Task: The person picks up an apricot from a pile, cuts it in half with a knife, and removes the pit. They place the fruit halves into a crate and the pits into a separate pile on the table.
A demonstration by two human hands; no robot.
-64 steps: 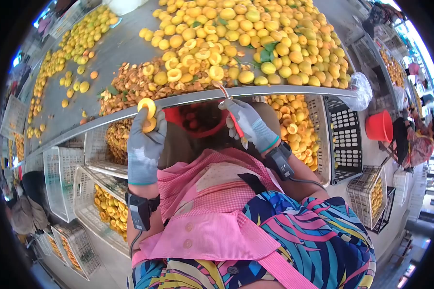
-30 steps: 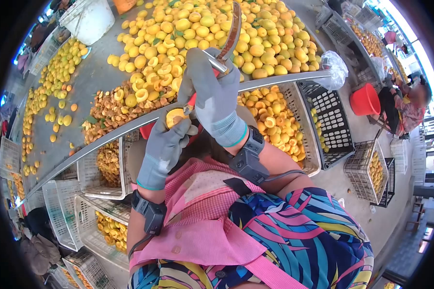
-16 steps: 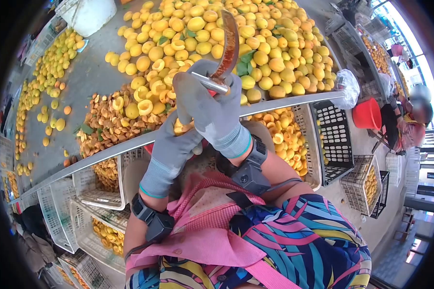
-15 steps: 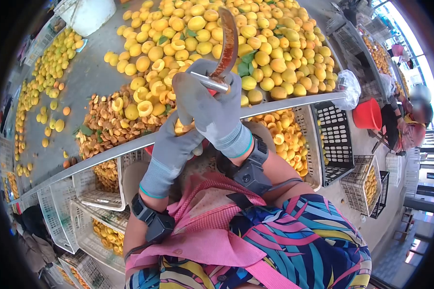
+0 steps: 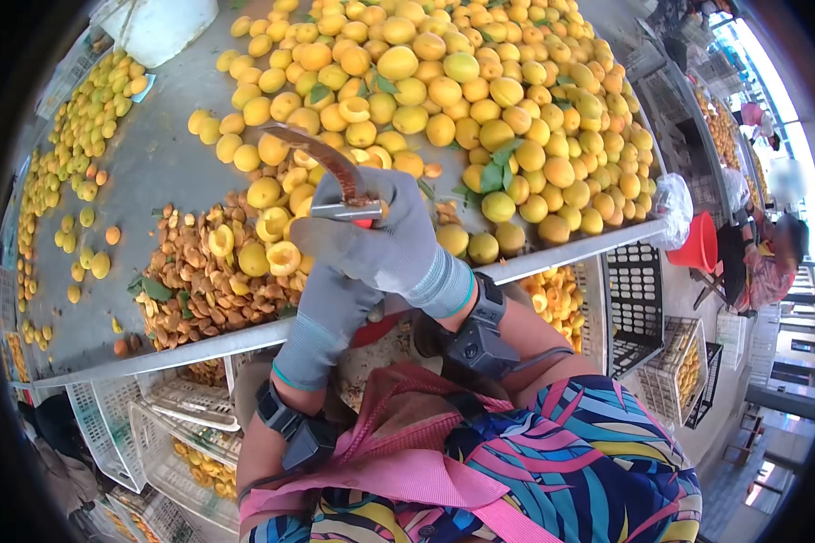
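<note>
My right hand, in a grey glove, is closed round the handle of a curved knife. Its brown-stained blade points up and left, above a silver collar with a bit of red beside it. Just below, my left hand is tucked against the right one; its fingers are hidden, so what it holds does not show. Beyond both hands lies a heap of whole yellow apricots. Left of them are halved apricots and a pile of brown pits on the metal table.
The table's raised metal rim runs in front of me. Below it are a crate of apricot halves, a black crate and white crates. A red bucket and a seated person are at right; a white bucket stands far left.
My right hand has moved left and down in view, and the blade now tips left instead of upward. The left hand's fingers have become hidden. The whole view has shifted slightly.
</note>
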